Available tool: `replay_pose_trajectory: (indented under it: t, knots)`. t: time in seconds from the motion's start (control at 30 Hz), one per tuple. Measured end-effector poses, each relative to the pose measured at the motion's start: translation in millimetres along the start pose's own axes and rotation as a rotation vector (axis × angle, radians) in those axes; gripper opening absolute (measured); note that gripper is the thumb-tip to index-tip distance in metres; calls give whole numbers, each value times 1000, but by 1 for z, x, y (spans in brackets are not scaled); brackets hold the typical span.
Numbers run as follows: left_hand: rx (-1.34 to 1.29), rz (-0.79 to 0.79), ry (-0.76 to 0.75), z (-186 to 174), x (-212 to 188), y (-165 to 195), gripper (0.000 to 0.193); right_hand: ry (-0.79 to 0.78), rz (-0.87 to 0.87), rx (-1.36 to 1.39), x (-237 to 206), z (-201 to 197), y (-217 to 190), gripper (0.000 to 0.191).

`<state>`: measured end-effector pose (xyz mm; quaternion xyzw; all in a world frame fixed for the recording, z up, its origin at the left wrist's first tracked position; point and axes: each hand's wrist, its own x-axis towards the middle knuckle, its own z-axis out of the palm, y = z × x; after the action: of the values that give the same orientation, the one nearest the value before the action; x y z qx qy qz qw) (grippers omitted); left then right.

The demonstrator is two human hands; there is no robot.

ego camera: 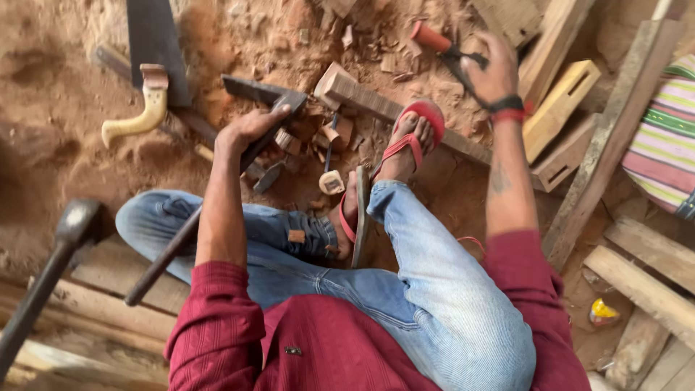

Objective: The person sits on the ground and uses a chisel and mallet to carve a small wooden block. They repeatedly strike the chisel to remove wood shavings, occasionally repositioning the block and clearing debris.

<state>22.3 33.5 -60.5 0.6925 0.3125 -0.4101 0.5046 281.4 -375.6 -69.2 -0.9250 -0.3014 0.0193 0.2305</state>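
Two hands work above the sawdust ground: the left hand [250,129] grips an adze [271,98]; the right hand [494,69] clasps an orange-handled tool [433,38] beside a wooden block [369,100].

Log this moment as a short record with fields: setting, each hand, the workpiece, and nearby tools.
setting: person seated on a sawdust-covered dirt floor among wood offcuts
left hand: grips the head end of a dark adze, handle running back over the knee
right hand: holds a red-handled tool, raised
workpiece: long wooden strip pinned under a red sandal
nearby: hand saw with pale handle at upper left; hammer at left; mortised wooden block at right
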Motion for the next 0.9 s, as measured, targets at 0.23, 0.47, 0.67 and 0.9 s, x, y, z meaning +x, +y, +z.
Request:
replay_pose_trajectory:
  t: [0.23, 0.47, 0.67, 0.9]
  knots:
    - [7, 90, -56, 6, 14, -9, 52, -59, -68, -296, 34, 52, -59, 49]
    - [234, 437, 322, 4, -11, -1, 48, 201, -92, -116, 39, 50, -53, 19]
    - [40, 617, 393, -38, -103, 85, 58, 536, 92, 1279, 77, 6, -65, 21]
    - [-254, 1368, 782, -46, -116, 122, 47, 275, -128, 1767, 69, 12, -151, 18]
